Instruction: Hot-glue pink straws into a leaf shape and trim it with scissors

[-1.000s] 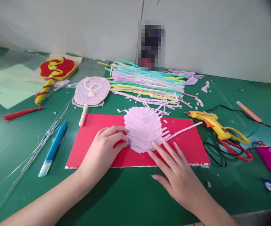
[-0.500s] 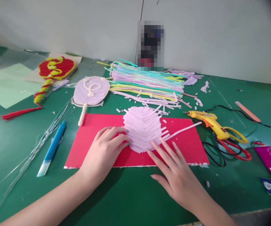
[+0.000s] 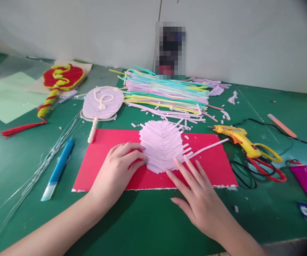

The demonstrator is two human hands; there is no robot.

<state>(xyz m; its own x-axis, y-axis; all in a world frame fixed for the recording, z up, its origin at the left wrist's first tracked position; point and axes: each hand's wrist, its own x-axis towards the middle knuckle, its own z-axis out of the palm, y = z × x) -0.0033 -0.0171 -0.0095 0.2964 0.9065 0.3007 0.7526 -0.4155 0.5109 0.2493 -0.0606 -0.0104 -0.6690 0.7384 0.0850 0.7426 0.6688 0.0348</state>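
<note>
A lilac pipe-cleaner panel (image 3: 162, 144), its strips laid in a slanting herringbone pattern, lies flat on a red board (image 3: 209, 156). My left hand (image 3: 117, 165) holds its left edge with bent fingers; the fingertips are partly hidden there. My right hand (image 3: 196, 192) is open, fingers spread, with the fingertips resting at the panel's lower right edge. Several strip ends stick out on the right, one long pipe cleaner (image 3: 209, 147) reaching past the others. Behind the board lies a lilac round fan (image 3: 102, 103) with a cream knot and a twisted handle.
Bundled coloured pipe cleaners (image 3: 166, 90) and cut scraps lie at the back. To the right are a yellow glue gun (image 3: 238, 138), red-and-yellow-handled scissors (image 3: 272, 174) and a black cord. Thin wires (image 3: 49, 156), a blue pen (image 3: 59, 169) and a red-and-yellow fan (image 3: 63, 76) lie left.
My right fingertips have shifted very slightly to the right along the panel's lower edge. My left hand and the panel stay nearly still.
</note>
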